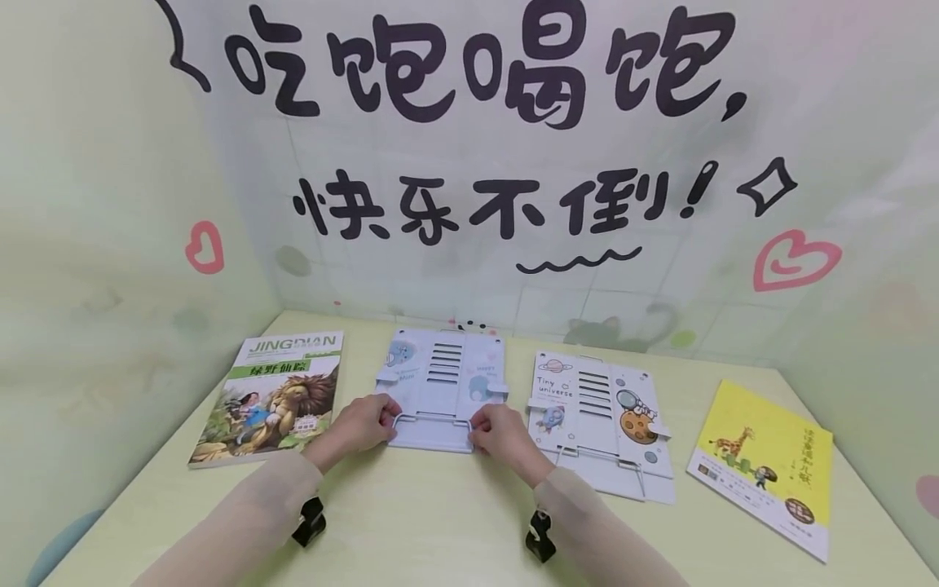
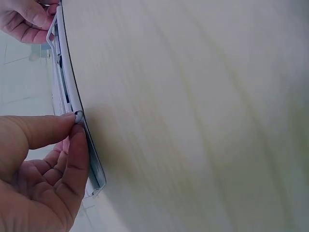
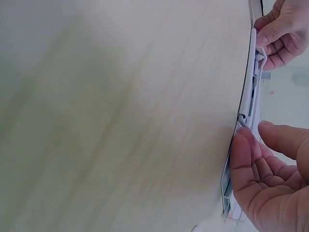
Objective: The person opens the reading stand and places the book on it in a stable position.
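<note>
A white-and-blue book stand (image 1: 407,395) with cartoon prints and a slotted middle panel lies on the table. Along its lower edge runs a bent wire page holder (image 1: 434,420). My left hand (image 1: 364,422) is at the left end of this wire, pinching it between thumb and forefinger in the left wrist view (image 2: 48,169). At the wire's right end is my right hand (image 1: 504,434), its fingers curled at the stand's edge. In the right wrist view the forefinger touches the wire end (image 3: 244,122), and the thumb stands slightly off it.
To the right lies a second book stand (image 1: 550,408) with space prints and its own wire. A picture book (image 1: 267,399) with a lion cover is on the left. A yellow book (image 1: 766,465) lies far right. Behind the table (image 1: 433,522) rises a printed backdrop (image 1: 469,285).
</note>
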